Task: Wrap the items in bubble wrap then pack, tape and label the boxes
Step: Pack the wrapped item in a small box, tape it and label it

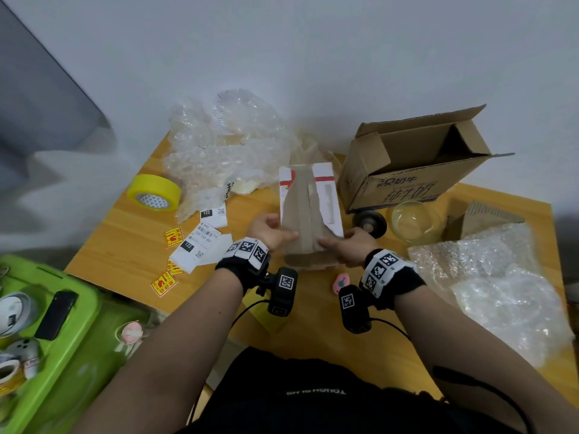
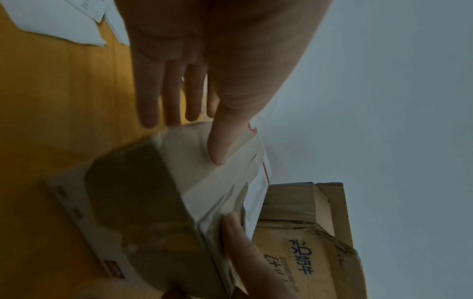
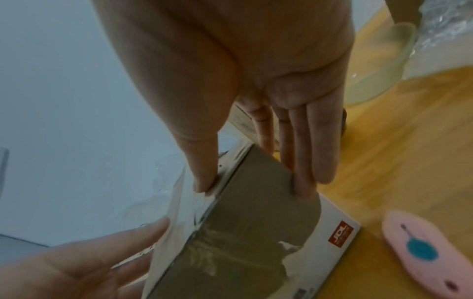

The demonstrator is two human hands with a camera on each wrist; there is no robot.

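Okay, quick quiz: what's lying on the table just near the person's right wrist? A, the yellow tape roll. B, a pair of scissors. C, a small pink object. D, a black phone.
C: the small pink object lies on the table beside the right hand, which holds the taped box; the yellow tape roll lies far left.

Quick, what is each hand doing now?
Left hand: open, straight fingers pressing the small taped box.
Right hand: open, fingers straight against the box.

Pale bare wall (image 1: 313, 57) behind a yellow wooden table (image 1: 131, 245), dim light.
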